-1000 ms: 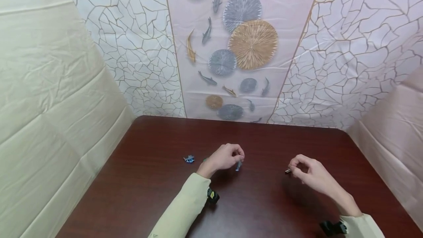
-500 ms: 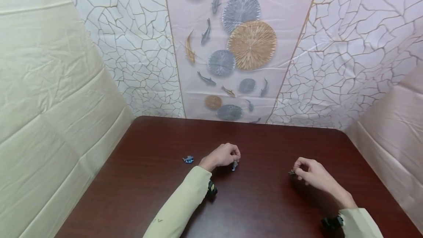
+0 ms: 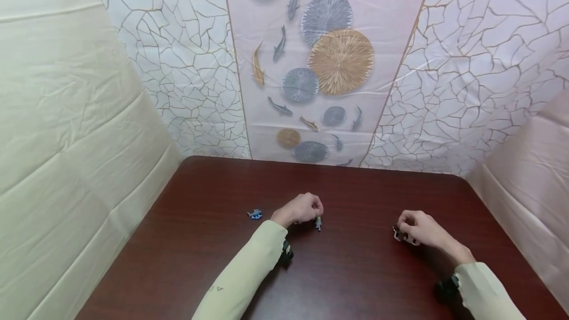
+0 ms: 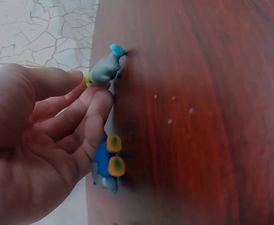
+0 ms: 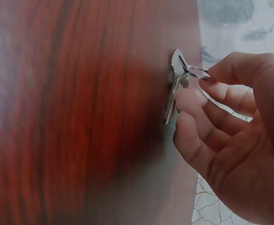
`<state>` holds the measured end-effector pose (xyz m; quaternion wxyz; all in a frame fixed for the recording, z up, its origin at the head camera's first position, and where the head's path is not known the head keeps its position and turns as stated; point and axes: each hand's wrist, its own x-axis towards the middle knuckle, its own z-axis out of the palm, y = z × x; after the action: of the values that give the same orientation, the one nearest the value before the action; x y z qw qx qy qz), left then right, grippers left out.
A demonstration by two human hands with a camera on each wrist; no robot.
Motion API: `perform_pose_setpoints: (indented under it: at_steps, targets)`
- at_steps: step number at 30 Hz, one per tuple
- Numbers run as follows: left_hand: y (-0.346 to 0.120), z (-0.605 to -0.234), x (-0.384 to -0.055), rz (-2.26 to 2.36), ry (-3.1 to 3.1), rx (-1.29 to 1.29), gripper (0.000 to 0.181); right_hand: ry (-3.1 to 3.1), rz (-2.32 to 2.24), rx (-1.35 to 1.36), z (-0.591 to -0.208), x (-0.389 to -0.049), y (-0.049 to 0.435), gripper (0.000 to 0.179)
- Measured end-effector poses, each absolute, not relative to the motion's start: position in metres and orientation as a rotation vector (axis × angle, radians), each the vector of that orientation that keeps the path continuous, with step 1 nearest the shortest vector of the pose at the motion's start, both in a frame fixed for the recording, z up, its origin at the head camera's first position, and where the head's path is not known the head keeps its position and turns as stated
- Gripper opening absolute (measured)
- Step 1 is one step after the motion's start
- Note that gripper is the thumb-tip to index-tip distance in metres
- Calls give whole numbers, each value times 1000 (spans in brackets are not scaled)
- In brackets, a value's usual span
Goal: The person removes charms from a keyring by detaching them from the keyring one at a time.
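Observation:
Between thumb and fingers, my left hand (image 3: pixel 302 208) pinches a small toy figurine (image 4: pixel 106 69) by its yellow-green end. Its body is grey, with a light blue tip pointing at the table. Below those fingers in the left wrist view sits another toy figurine (image 4: pixel 104 159), blue and grey with two orange feet. Toward the right side of the table, my right hand (image 3: pixel 424 230) pinches a metal key ring (image 5: pixel 200 73). Silver keys (image 5: pixel 177 65) hang from the ring, right at the tabletop, partly covered by the fingers in the head view.
A grey-blue toy figurine (image 3: pixel 255 214) lies on the dark red-brown wooden table (image 3: pixel 355 280), left of my left hand. Patterned cloth (image 3: pixel 306 63) hangs behind the far edge, with cream cloth on the left. Black wrist cameras (image 3: pixel 286 255) are on both wrists.
My right hand has shifted slightly right with the keys, which now lie spread lower, at the tabletop. My left hand has moved a little left with the figurine still pinched.

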<state>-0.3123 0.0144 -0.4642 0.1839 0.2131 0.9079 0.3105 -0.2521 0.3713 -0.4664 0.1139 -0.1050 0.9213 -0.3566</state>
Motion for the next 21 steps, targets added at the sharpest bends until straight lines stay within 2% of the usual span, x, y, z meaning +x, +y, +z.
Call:
perform_pose_setpoints:
  at_steps: [10,21]
  targets:
    - [1,-440,-325,864,2615,738,15,2779,-842,-374,-455,-267,383,7]
    - [-33,-400,-340,680,2707,840,20,2833,-655,-398,-424,-284,398,11]
